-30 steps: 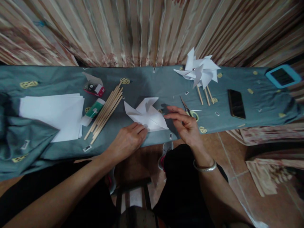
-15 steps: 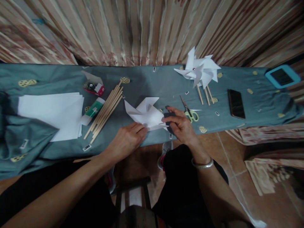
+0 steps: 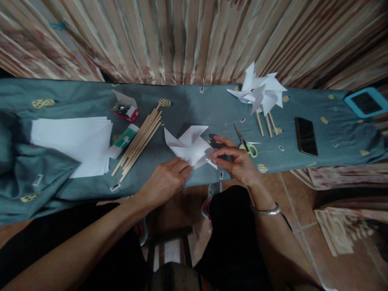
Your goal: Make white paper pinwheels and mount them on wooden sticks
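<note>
A white paper pinwheel (image 3: 194, 147) without a stick lies near the front edge of the cloth-covered table, its blades folded up. My left hand (image 3: 171, 176) is closed on its near left side, fingers pressed together at the paper. With thumb and index finger, my right hand (image 3: 235, 159) pinches the right corner of the same paper, while its other fingers reach out above the cloth. Just right of that hand lie scissors (image 3: 247, 147) with light green handles, blades spread apart.
Left of the pinwheel lie several wooden sticks (image 3: 141, 139), a green-and-white box (image 3: 124, 140), an open red box (image 3: 130, 113) of small metal pieces and a paper stack (image 3: 72, 141). Finished pinwheels (image 3: 263, 91) on sticks, a phone (image 3: 306, 136) and a blue-framed tablet (image 3: 366, 102) are to the right.
My right thumb and index finger have closed on the right corner of the paper, which is now lifted and bent. My left hand stays in place; the view has shifted slightly.
</note>
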`<state>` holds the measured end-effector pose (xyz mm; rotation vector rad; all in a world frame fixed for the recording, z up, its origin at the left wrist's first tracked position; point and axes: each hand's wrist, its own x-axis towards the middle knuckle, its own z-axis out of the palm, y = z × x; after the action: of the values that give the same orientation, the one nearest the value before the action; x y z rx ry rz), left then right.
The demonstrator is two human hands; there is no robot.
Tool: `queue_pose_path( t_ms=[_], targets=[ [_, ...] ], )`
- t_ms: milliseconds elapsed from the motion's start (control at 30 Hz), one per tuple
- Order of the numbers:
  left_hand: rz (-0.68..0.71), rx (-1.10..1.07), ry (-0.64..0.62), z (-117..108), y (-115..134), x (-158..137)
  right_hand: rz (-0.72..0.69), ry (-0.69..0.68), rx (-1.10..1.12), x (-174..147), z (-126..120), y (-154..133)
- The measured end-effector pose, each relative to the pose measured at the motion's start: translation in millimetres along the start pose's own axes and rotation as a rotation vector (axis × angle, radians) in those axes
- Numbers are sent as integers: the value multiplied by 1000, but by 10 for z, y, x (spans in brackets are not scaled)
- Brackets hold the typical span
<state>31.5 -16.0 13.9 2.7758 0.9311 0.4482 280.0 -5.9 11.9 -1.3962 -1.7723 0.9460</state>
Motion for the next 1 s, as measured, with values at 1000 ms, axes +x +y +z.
queue_pose_path(
  t_ms=[1000],
  targets=[
    [9,13,-11,66,24,-45,-218,11,-429,307,456,-122]
  ],
)
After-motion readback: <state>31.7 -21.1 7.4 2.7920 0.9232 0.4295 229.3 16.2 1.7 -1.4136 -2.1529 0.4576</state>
